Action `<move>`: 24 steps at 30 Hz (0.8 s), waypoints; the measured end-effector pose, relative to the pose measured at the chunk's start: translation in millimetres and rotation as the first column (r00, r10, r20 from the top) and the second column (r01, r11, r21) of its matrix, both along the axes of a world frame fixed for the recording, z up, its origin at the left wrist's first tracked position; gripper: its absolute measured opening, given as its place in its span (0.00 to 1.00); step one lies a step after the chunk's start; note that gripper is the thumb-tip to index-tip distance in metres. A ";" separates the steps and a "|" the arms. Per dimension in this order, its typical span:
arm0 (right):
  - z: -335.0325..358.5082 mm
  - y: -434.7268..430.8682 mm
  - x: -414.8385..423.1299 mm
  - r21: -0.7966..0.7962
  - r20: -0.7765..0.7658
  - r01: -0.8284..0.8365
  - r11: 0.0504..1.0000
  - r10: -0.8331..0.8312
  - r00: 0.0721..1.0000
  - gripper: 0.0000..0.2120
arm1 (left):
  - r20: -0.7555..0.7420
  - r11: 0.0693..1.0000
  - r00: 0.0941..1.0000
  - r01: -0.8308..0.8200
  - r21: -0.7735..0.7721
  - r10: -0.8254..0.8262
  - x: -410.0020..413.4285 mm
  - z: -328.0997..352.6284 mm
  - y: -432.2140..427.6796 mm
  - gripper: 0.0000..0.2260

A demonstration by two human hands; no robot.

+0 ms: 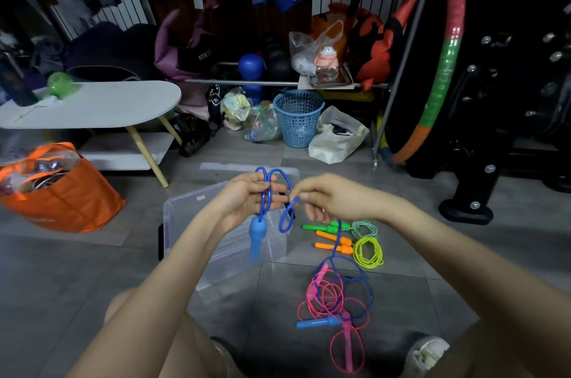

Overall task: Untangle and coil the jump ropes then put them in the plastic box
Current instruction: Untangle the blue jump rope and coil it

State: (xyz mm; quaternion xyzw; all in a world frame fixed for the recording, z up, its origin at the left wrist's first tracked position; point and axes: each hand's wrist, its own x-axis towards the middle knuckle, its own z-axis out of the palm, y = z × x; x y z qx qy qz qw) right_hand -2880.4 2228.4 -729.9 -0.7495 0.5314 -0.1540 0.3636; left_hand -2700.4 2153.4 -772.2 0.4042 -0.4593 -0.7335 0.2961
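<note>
My left hand [247, 198] holds loops of the blue jump rope [285, 217] above the clear plastic box [185, 211]; one blue handle [258, 234] hangs below the hand. My right hand [324, 197] pinches the same cord just to the right. The cord runs down to the floor, where it lies tangled with a pink jump rope [332, 309] beside the other blue handle [318, 322]. A coiled yellow rope [369, 252] with orange handles [333, 241] and a coiled green-white rope [364, 228] with green handles [321, 227] lie right of the box.
The box's clear lid [247, 168] lies behind it. An orange bag [61, 192] sits at left under a white low table [92, 106]. A blue basket [298, 118], white bag [336, 136] and hula hoop [445, 69] stand further back. My shoe [428, 353] is at bottom right.
</note>
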 end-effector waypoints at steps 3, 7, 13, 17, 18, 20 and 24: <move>4.4 -13.3 -7.5 -0.004 0.199 0.083 0.997 -0.081 0.977 0.10 | -0.065 0.998 0.996 0.055 0.023 -0.053 -12.9 0.3 12.2 0.11; 1.1 -25.1 -16.4 -0.019 0.252 0.195 0.981 -0.183 0.950 0.10 | -0.174 0.995 0.982 0.084 0.058 -0.073 -26.2 2.3 23.2 0.11; -4.4 -30.6 -37.2 -0.022 0.245 0.289 0.957 -0.275 0.930 0.08 | -0.268 0.987 0.960 0.117 0.110 -0.083 -31.3 7.4 23.5 0.10; -3.5 -26.7 -44.4 -0.025 0.335 0.303 0.953 -0.278 0.900 0.06 | -0.204 0.989 0.972 0.133 0.069 -0.117 -35.6 8.2 21.0 0.08; -4.5 -26.5 -46.3 -0.038 0.351 0.309 0.950 -0.277 0.894 0.06 | -0.188 0.990 0.974 0.135 0.049 -0.124 -36.8 7.7 20.5 0.08; -7.4 -26.1 -50.7 -0.070 0.366 0.331 0.941 -0.285 0.886 0.04 | -0.137 0.992 0.982 0.128 -0.020 -0.129 -39.1 5.9 18.8 0.07; -16.7 -25.1 -61.7 -0.071 0.425 0.357 0.931 -0.295 0.856 0.05 | 0.020 0.970 0.989 0.145 -0.193 -0.144 -41.6 7.1 18.2 0.07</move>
